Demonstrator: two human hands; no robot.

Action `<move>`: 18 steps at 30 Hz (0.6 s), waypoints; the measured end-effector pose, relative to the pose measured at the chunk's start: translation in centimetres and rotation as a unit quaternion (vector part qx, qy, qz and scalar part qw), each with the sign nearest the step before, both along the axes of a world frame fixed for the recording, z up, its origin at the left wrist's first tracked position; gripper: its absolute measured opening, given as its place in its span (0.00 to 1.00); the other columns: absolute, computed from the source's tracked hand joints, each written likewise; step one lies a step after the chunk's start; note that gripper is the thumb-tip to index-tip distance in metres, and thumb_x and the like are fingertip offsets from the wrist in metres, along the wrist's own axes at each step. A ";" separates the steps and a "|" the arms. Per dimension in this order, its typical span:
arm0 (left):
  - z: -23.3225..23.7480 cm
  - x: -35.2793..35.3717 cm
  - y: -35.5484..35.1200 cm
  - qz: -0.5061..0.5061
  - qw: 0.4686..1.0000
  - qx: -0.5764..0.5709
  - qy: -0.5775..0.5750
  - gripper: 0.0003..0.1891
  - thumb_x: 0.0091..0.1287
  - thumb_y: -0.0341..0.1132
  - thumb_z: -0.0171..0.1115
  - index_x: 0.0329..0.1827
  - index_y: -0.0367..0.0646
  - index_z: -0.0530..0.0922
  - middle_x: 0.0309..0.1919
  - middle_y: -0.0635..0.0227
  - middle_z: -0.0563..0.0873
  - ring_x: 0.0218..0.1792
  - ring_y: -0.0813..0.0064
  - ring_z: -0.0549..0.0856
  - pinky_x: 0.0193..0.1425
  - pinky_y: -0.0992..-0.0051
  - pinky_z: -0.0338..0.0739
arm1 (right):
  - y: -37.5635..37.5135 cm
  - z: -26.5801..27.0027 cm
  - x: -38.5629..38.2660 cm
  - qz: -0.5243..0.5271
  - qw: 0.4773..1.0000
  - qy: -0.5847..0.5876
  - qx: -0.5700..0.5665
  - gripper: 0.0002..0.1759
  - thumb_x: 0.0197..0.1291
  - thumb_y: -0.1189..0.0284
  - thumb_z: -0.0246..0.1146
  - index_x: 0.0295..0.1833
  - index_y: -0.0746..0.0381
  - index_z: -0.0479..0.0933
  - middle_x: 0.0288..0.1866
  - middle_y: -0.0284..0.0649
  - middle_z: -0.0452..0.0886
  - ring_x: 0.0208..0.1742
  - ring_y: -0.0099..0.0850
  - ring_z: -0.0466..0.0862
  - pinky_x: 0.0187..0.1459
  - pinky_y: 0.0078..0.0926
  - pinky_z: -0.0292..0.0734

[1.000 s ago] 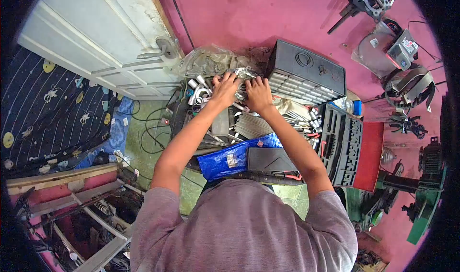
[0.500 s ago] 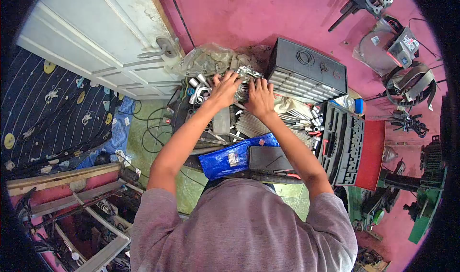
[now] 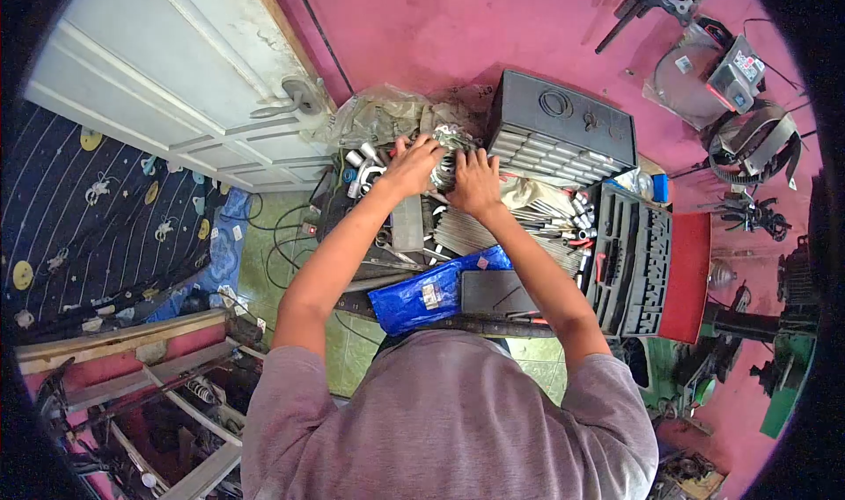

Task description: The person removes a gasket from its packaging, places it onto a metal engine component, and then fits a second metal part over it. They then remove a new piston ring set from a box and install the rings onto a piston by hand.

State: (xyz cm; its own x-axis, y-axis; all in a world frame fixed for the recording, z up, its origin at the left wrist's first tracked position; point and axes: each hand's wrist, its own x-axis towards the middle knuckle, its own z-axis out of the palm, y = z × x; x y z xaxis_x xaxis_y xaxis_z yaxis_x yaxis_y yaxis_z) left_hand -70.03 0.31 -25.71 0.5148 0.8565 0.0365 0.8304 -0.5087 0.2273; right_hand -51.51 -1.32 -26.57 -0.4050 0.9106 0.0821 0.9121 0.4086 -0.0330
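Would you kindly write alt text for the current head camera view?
A person has their left hand and right hand among cluttered metal parts beside a dark drawer cabinet. A blue packet lies nearer the person; behind is a pink wall.

Left of the grip: white panelled door (image 3: 167, 77) with metal lever handle (image 3: 286, 104); dark blue patterned cloth (image 3: 88, 209) farther out. Loose black cables (image 3: 276, 229) on pale green floor tiles (image 3: 356, 350).

Just beyond the grip: crumpled translucent plastic sheet (image 3: 370, 114), bunched against a pink painted wall (image 3: 422, 33).

Right of the grip, near: dark grey boxy cabinet (image 3: 568, 117), rows of pale drawers facing the bench. Farther right: moulded black tool tray (image 3: 620, 271), red panel (image 3: 688, 275) alongside. Well off right, against the wall: dark looped belts (image 3: 775, 143); green metal frame (image 3: 797, 346).

Nearer the wearer than the grip: shiny blue plastic pouch (image 3: 409, 305), white label up, touching a flat black case (image 3: 493, 290).
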 end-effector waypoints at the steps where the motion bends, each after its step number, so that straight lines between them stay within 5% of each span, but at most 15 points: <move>1: 0.1 -0.1 0.0 0.000 1.000 -0.007 -0.004 0.44 0.44 0.38 0.85 0.69 0.44 0.78 0.65 0.67 0.80 0.75 0.62 0.70 0.68 0.42 0.60 | 0.0 0.1 -0.1 -0.001 1.000 0.001 0.000 0.49 0.38 0.54 0.80 0.67 0.64 0.73 0.59 0.46 0.80 0.65 0.43 0.74 0.63 0.50 0.67; 18: 4.7 -0.4 -4.4 0.080 0.994 0.053 -0.048 0.44 0.49 0.37 0.83 0.73 0.47 0.75 0.67 0.71 0.78 0.77 0.62 0.66 0.72 0.43 0.56 | -1.7 4.0 0.9 0.051 0.991 0.096 0.084 0.59 0.34 0.56 0.84 0.76 0.60 0.68 0.65 0.46 0.76 0.63 0.44 0.74 0.58 0.48 0.66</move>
State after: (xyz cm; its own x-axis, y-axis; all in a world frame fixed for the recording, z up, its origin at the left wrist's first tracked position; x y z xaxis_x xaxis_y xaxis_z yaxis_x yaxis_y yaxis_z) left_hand -70.41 -4.08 -21.01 0.3617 0.9161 0.1732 0.8798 -0.3968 0.2618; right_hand -50.63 -3.02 -22.60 -0.4569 0.8329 0.3124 0.8492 0.5130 -0.1257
